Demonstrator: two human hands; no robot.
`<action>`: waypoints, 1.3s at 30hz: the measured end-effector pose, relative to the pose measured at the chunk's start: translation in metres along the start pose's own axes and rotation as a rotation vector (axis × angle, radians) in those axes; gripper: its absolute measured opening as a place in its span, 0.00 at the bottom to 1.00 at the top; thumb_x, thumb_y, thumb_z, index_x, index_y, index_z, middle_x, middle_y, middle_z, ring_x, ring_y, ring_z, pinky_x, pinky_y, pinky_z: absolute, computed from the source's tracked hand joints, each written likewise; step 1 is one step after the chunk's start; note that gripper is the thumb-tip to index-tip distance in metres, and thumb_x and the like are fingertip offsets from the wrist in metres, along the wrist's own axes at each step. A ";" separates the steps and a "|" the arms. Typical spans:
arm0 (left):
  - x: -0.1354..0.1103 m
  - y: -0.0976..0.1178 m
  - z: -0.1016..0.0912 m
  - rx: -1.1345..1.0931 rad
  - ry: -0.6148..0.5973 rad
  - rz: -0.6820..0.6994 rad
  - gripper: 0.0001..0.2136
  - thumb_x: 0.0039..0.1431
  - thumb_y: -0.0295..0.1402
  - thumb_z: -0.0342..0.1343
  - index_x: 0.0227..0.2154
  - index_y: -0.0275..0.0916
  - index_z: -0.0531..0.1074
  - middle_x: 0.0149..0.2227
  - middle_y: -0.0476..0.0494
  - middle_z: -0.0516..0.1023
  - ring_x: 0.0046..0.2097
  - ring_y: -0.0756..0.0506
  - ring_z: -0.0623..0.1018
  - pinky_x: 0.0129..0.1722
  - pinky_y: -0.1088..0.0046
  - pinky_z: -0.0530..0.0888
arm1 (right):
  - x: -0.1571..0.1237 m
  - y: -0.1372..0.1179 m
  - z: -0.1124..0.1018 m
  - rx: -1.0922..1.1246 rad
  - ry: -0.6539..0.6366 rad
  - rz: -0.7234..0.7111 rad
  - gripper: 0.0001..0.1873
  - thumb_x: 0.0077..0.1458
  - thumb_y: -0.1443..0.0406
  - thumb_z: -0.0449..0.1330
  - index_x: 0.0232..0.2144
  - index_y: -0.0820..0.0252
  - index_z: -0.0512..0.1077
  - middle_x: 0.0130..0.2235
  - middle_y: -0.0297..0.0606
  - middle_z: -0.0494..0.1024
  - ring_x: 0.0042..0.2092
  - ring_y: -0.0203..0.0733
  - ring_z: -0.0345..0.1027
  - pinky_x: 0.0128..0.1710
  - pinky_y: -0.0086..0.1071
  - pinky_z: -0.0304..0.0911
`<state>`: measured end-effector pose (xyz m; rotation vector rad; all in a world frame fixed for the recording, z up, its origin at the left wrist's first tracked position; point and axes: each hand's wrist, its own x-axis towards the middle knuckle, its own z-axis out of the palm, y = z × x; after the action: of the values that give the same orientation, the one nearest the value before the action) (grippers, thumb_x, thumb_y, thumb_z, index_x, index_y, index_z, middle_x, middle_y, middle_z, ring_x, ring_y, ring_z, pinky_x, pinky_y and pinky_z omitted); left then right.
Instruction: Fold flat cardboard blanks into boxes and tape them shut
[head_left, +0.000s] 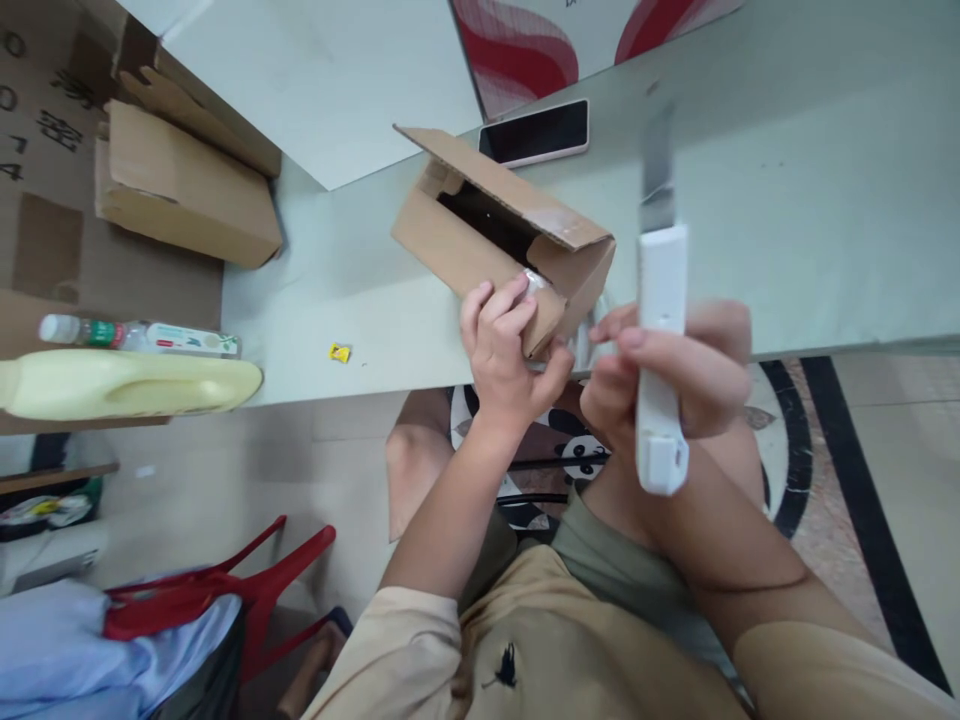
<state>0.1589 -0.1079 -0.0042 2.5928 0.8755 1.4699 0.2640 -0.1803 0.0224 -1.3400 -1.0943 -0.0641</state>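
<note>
The fingers of the left hand [506,350] press over the near edge of a small cardboard box [461,235], the thumb at its lower corner, while the fingers of the right hand [709,365] are wrapped around a white utility knife [662,330] held up beside it, its blurred blade out and pointing away from the person. The small cardboard box rests on the table [787,210] near its front edge, its lid flap partly raised; the gap shows a dark interior, and I cannot tell whether anything lies inside. Clear tape clings to its rim by the left fingertips. Just behind the box lies a phone [534,133] with a dark screen, next to a large white box [322,80], whose contents are hidden. On the table, to the left, is a tiny yellow wrapper [340,352]. Farther left are an opaque pale-yellow bottle [135,385], a clear bottle [101,331] with a white cap, its fill level unclear, and a second cardboard box [184,190], its inside out of sight.
</note>
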 end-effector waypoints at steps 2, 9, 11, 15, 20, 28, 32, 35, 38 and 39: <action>-0.004 -0.002 -0.007 -0.005 -0.015 -0.019 0.16 0.61 0.40 0.54 0.50 0.45 0.62 0.52 0.39 0.76 0.59 0.39 0.74 0.65 0.48 0.64 | 0.006 0.007 0.003 0.010 0.175 -0.131 0.07 0.66 0.59 0.55 0.46 0.43 0.67 0.39 0.34 0.71 0.38 0.39 0.73 0.40 0.39 0.71; -0.040 -0.017 -0.052 -0.048 0.067 -0.166 0.20 0.54 0.37 0.59 0.48 0.45 0.61 0.48 0.41 0.68 0.55 0.41 0.73 0.56 0.56 0.72 | 0.020 0.045 0.010 -0.022 0.008 0.168 0.10 0.68 0.58 0.51 0.49 0.51 0.65 0.47 0.39 0.75 0.50 0.45 0.74 0.49 0.44 0.71; -0.051 -0.026 -0.066 -0.025 0.147 -0.205 0.23 0.54 0.39 0.60 0.51 0.45 0.61 0.47 0.41 0.66 0.52 0.43 0.74 0.53 0.61 0.74 | 0.015 0.057 0.013 0.044 -0.076 0.215 0.14 0.67 0.57 0.51 0.53 0.52 0.63 0.49 0.40 0.75 0.52 0.45 0.73 0.49 0.44 0.71; -0.069 -0.043 -0.087 -0.052 0.109 -0.457 0.31 0.54 0.49 0.62 0.57 0.40 0.63 0.54 0.34 0.69 0.61 0.38 0.72 0.63 0.57 0.70 | 0.003 0.067 0.023 0.082 -0.244 0.246 0.18 0.66 0.54 0.53 0.55 0.50 0.61 0.50 0.39 0.75 0.45 0.41 0.74 0.44 0.39 0.70; -0.094 -0.066 -0.089 -0.219 -0.112 -0.951 0.32 0.46 0.61 0.64 0.47 0.42 0.74 0.46 0.34 0.81 0.55 0.34 0.80 0.60 0.53 0.75 | -0.005 0.058 0.033 0.146 -0.430 0.271 0.23 0.63 0.53 0.57 0.57 0.51 0.59 0.38 0.32 0.76 0.32 0.37 0.68 0.33 0.33 0.67; -0.108 -0.087 -0.094 -0.310 0.063 -0.892 0.43 0.39 0.62 0.68 0.58 0.46 0.69 0.59 0.34 0.75 0.63 0.32 0.74 0.64 0.52 0.72 | -0.009 0.058 0.039 0.308 -0.466 0.213 0.42 0.53 0.49 0.67 0.62 0.49 0.52 0.61 0.47 0.68 0.49 0.46 0.72 0.43 0.42 0.72; -0.095 -0.089 -0.094 -0.378 0.136 -0.898 0.45 0.32 0.63 0.69 0.54 0.43 0.72 0.54 0.34 0.78 0.62 0.32 0.75 0.62 0.53 0.74 | -0.006 0.057 0.037 0.277 -0.457 0.183 0.45 0.48 0.48 0.70 0.61 0.50 0.53 0.63 0.48 0.67 0.54 0.49 0.71 0.47 0.45 0.72; -0.084 -0.090 -0.090 -0.398 0.186 -0.918 0.41 0.31 0.63 0.70 0.46 0.40 0.74 0.48 0.34 0.81 0.58 0.34 0.79 0.60 0.55 0.75 | -0.004 0.055 0.035 0.223 -0.409 0.180 0.44 0.47 0.47 0.70 0.59 0.51 0.56 0.59 0.47 0.70 0.53 0.50 0.71 0.48 0.44 0.71; -0.076 -0.091 -0.087 -0.308 0.233 -0.955 0.39 0.32 0.62 0.71 0.43 0.37 0.74 0.43 0.34 0.82 0.52 0.36 0.81 0.57 0.57 0.76 | -0.003 0.055 0.034 0.149 -0.351 0.220 0.38 0.49 0.47 0.68 0.56 0.53 0.59 0.52 0.43 0.74 0.47 0.47 0.72 0.43 0.40 0.70; -0.074 -0.091 -0.087 -0.277 0.248 -0.968 0.39 0.32 0.61 0.71 0.43 0.37 0.73 0.43 0.34 0.82 0.51 0.37 0.82 0.56 0.58 0.77 | -0.002 0.055 0.034 0.132 -0.339 0.238 0.36 0.50 0.48 0.68 0.54 0.53 0.61 0.50 0.41 0.75 0.44 0.45 0.72 0.40 0.38 0.69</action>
<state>0.0187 -0.0884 -0.0408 1.4151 1.5049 1.4224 0.2757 -0.1381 -0.0249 -1.3822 -1.1879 0.4173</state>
